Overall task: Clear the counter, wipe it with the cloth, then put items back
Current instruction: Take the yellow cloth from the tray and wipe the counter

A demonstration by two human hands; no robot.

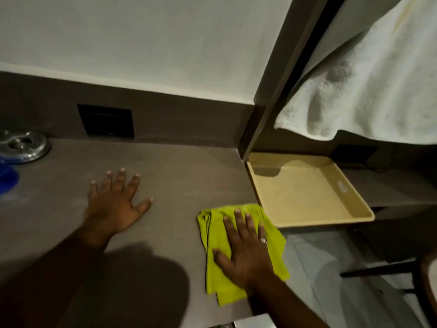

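Note:
A yellow-green cloth (212, 268) lies flat near the right end of the brown counter (179, 176). My right hand (246, 252) presses flat on the cloth, fingers spread, a ring on one finger. My left hand (115, 204) rests palm down on the bare counter to the left, fingers apart, holding nothing. An empty beige tray (279, 204) sits just right of the cloth, partly past the counter's right end.
A shiny metal lid-like object (26, 145) and something blue (7, 178) sit at the far left. A black wall socket (106, 120) is in the backsplash. A white towel (369, 91) hangs at upper right. A dark chair part (378, 271) stands at the lower right.

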